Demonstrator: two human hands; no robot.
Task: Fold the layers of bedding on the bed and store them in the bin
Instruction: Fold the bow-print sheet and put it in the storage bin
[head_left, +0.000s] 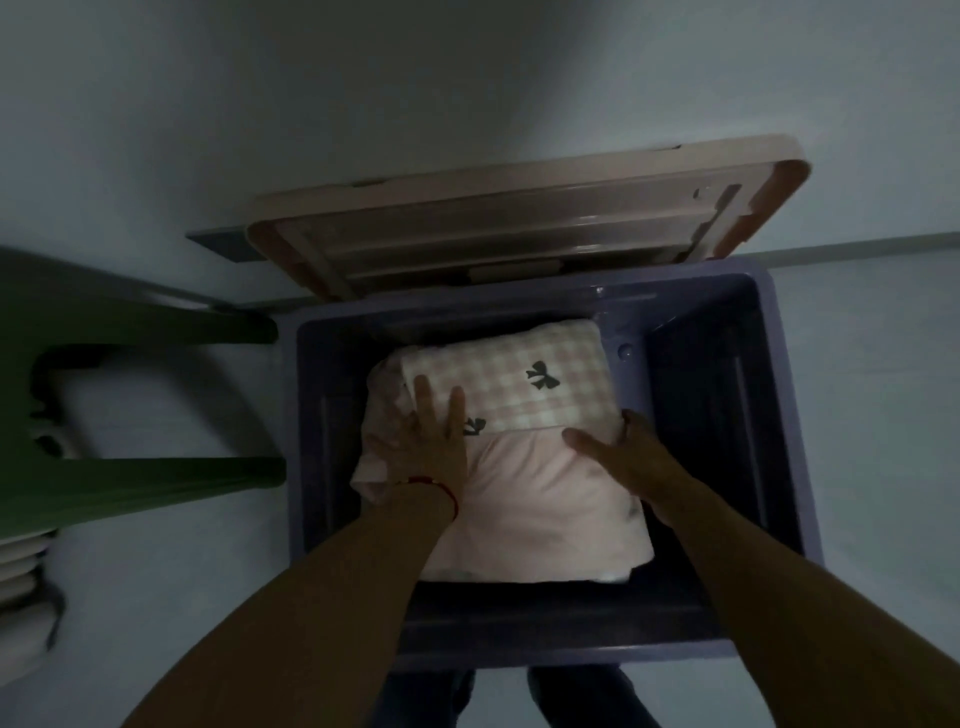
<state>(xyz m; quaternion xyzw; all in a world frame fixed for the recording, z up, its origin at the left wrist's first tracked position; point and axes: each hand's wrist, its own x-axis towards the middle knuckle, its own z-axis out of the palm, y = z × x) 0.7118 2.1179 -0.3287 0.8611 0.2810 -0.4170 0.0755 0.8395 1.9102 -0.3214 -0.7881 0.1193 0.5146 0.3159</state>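
We press folded bedding (524, 483) into the bin (727, 647) | left hand (434, 441) flat on top | right hand (621, 457) gripping its right edge

This looks like a room in a home, most likely a bedroom or a storage corner, seen in dim light. A purple plastic storage bin (550, 644) stands on a pale, smooth floor (878, 415) against a plain white wall (467, 78), its beige plastic lid (519, 218) propped open behind it. Inside lies folded pink bedding with a checked panel and dark bow prints (519, 395), the sort of household linen kept in a home. Just beside the bin, on the left, stands a dark green plastic chair (130, 322), ordinary domestic furniture.
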